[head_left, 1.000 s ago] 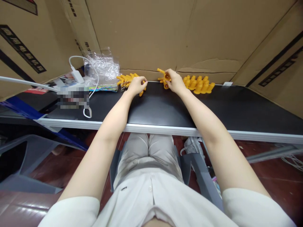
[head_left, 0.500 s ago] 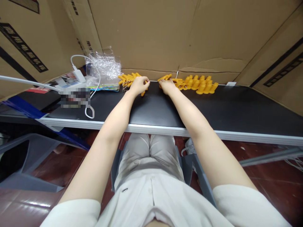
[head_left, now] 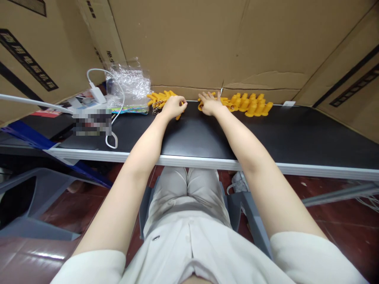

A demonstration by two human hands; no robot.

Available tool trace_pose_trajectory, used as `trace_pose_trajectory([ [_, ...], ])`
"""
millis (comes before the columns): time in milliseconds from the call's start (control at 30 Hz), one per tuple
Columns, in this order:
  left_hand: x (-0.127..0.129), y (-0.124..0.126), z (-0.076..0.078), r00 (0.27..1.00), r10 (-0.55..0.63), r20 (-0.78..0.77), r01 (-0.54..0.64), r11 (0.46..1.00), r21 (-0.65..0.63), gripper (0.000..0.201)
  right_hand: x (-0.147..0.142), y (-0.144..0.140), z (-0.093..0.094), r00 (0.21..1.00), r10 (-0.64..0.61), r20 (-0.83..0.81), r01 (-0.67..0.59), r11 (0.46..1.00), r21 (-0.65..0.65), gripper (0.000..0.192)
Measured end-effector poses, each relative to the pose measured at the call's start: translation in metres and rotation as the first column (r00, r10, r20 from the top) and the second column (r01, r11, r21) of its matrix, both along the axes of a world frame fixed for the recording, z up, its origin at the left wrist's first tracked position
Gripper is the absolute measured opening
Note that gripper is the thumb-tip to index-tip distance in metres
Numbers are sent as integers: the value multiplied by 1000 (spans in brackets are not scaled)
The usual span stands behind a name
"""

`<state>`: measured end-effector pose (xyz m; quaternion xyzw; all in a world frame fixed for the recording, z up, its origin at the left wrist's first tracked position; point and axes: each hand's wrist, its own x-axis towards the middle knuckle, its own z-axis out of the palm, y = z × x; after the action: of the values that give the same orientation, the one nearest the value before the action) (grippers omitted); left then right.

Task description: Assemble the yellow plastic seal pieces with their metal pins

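Black tabletop (head_left: 266,130) w/ cardboard walls (head_left: 183,43) behind, red floor (head_left: 340,213) below.

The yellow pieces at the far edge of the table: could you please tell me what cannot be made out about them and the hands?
Head view only:
- Left hand: curled over the left yellow pile; its grip is hidden.
- Right hand: fingers spread over the right yellow row, covering the nearest pieces.
- Piece shapes: too small.
- Item beside the white cable: blurred out.
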<state>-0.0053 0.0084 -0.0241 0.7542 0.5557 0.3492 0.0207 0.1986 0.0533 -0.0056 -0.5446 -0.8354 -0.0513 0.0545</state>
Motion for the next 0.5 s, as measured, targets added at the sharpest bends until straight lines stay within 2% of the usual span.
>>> trace_pose_trajectory([
  [67, 0, 1, -2, 998, 53, -45, -54, 998, -29, 15, 17, 10, 7, 998, 2, -64, 2, 998, 70, 75],
  [133, -1, 2, -3, 987, 132, -94, -138, 989, -54, 15, 40, 16, 13, 993, -50, -110, 58, 996, 71, 73],
  [267, -5, 5, -2, 963, 254, -86, -259, 965, -50, 10, 89, -1, 25, 943, -213, -257, 230, 973, 36, 74],
  [367, -10, 6, -3, 957, 279, -83, -284, 956, -66, 14, 111, -34, 36, 846, -416, -333, 445, 896, 12, 59],
  [467, -17, 11, -12, 951, 260, -166, -280, 954, -110, 20, 116, -59, 48, 724, -484, -492, 596, 798, 91, 48],
  [500, -19, 14, -15, 960, 210, -184, -230, 968, -95, 18, 116, -63, 51, 695, -498, -519, 626, 774, 96, 47],
])
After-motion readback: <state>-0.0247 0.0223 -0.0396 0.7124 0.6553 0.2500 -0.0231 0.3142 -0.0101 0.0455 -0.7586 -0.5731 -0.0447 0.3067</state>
